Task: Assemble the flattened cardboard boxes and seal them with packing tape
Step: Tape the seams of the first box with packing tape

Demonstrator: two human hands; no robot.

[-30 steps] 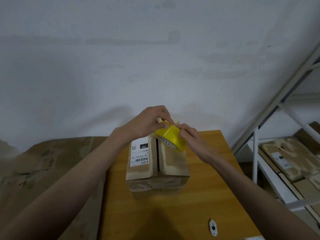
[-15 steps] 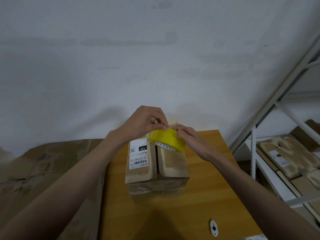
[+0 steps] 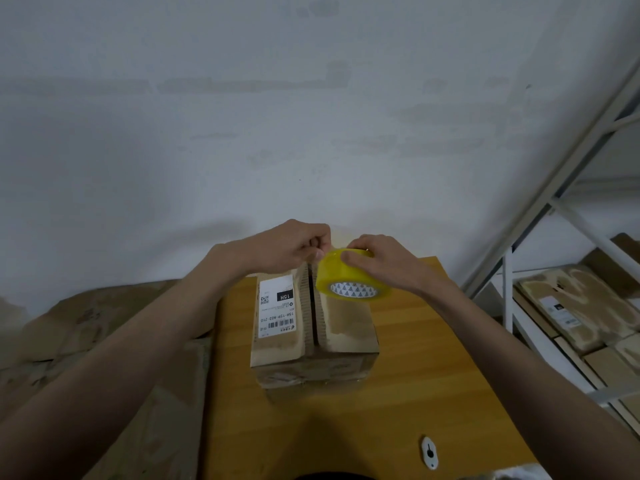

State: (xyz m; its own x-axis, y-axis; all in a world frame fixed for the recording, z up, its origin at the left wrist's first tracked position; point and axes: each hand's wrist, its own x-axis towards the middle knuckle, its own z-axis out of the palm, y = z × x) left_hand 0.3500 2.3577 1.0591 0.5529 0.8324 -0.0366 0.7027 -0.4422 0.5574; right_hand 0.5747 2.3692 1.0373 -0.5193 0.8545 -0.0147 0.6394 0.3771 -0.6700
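I am at the taping step: my right hand [image 3: 384,261] grips the roll [image 3: 349,277] over the box [image 3: 313,327] on the tabletop [image 3: 433,375]; left fingers [image 3: 317,249] pinch together, probably on the tape end. Next, I pull it along the seam.

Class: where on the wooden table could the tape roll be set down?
Bare wood on the wooden table lies right of the brown cardboard box, and in front of it, left of the small white cutter. The far edge is crowded by box and hands.

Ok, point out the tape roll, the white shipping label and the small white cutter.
tape roll [image 3: 334,273]: head view, yellow outer side.
shipping label [image 3: 277,308]: head view, label's middle.
cutter [image 3: 430,452]: head view, white body.
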